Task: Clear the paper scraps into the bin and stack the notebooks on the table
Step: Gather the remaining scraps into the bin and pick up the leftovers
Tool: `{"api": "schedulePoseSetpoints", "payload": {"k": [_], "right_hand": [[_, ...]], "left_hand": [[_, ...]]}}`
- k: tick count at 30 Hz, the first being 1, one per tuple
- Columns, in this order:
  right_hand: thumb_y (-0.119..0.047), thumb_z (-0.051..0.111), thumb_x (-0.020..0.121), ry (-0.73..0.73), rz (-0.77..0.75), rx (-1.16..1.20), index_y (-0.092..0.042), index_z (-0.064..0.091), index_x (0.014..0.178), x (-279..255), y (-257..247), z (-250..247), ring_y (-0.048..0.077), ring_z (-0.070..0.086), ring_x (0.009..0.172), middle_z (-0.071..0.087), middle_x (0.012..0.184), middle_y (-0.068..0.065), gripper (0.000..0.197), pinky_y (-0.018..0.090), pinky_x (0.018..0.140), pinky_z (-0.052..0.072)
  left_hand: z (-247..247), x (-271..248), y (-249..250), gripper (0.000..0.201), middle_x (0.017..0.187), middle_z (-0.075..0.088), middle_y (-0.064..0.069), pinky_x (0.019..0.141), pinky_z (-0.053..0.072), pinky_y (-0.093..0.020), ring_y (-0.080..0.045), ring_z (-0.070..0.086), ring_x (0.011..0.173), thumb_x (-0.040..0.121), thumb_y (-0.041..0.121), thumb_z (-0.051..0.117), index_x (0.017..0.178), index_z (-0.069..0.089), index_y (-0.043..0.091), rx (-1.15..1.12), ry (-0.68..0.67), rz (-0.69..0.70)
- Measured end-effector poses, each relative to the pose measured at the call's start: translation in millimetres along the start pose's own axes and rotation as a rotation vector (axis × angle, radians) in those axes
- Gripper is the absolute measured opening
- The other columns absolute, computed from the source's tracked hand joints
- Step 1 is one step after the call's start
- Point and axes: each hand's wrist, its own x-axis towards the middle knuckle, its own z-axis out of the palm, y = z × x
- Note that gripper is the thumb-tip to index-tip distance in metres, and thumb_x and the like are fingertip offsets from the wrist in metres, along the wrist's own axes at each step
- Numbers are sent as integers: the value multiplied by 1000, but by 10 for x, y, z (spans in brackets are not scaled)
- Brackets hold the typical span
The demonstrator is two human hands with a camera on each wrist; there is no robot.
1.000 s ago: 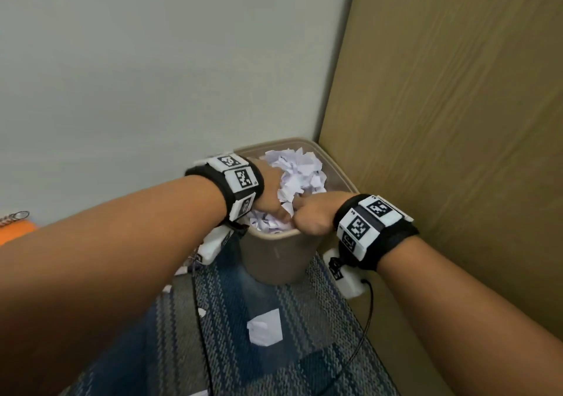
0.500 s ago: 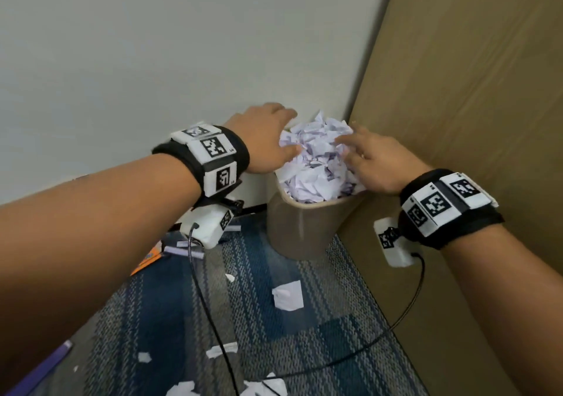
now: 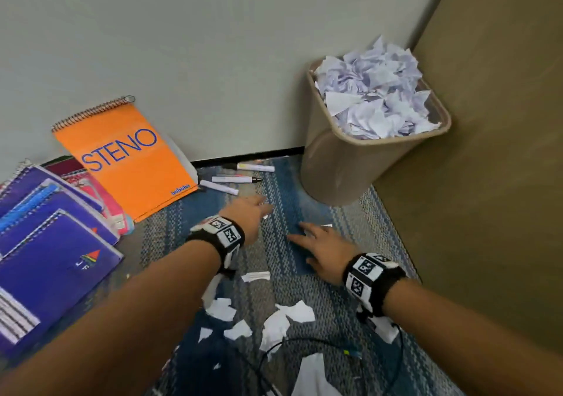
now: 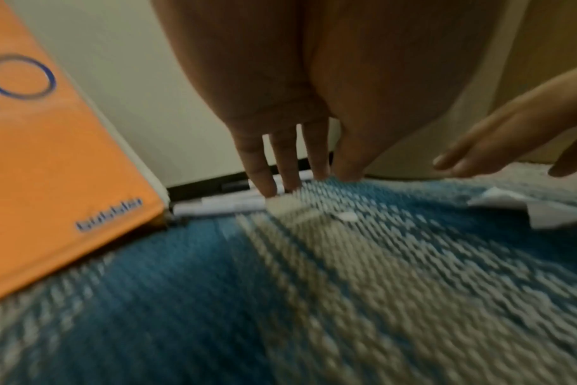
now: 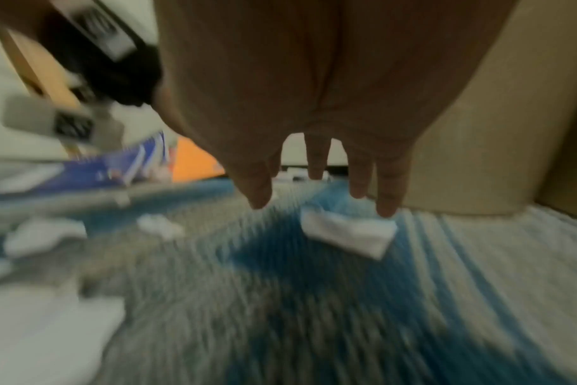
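Note:
A tan bin (image 3: 350, 164) stands in the corner, heaped with crumpled paper (image 3: 374, 91). Both my hands are low over the striped carpet in front of it, fingers straight and spread. My left hand (image 3: 248, 216) (image 4: 313, 146) touches a small scrap (image 4: 282, 203) with its fingertips. My right hand (image 3: 316, 245) (image 5: 313, 104) hovers just over a folded white scrap (image 5: 349, 234), holding nothing. More torn scraps (image 3: 274, 316) lie on the carpet nearer me. An orange STENO notebook (image 3: 131, 155) leans on the wall, with purple notebooks (image 3: 51, 237) overlapping at the left.
Three white markers (image 3: 240, 176) lie by the baseboard between the orange notebook and the bin. A brown panel (image 3: 487, 182) walls off the right side. A black cable (image 3: 304, 344) loops across the carpet near me. A pink book (image 3: 100, 191) lies under the notebooks.
Both hands have left the paper heap in the bin and dropped to the carpet in front of it. My view has swung left and down, bringing the notebooks and markers in.

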Motion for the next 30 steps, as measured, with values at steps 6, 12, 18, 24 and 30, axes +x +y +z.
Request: {"api": "schedulePoseSetpoints", "payload": {"k": [6,12,18,24,30], "right_hand": [[0,56,83,154,33,162,-13,66,119,22,120,345,37,57,108,59,119,15,39,41,94,48],[8,50,73,130,-58,366,-12,61,95,-104,-267,333,27,58,91,58,94,5,32,31,75,44],[-30,58,89,2,-122,358,-19,51,110,-281,-392,543,15,46,88,38,102,-4,25,24,74,30],[-21,65,90,-71,-165,295,-14,57,101,-218,-348,530,16,47,89,41,100,-3,15,27,73,32],[-19,51,96,-245,-70,68,-15,50,90,-55,-533,255,29,54,98,51,100,8,7,33,77,38]], "left_hand": [[386,20,148,48,145,40,-14,102,41,-46,-35,43,127,90,2,46,138,43,10,49,40,28],[219,-119,69,32,115,56,-19,87,45,-40,-34,57,105,94,-2,42,121,58,1,44,97,13],[66,-329,-304,21,105,64,-16,73,43,-36,-33,60,90,91,1,49,103,65,9,-189,46,-50],[105,-1094,-909,21,102,69,-5,78,48,-31,-22,62,91,92,29,62,103,71,14,-91,-163,11],[543,-1326,-1078,61,119,51,-6,93,43,-36,-26,52,111,79,52,70,123,54,13,-1,-287,101]]}}
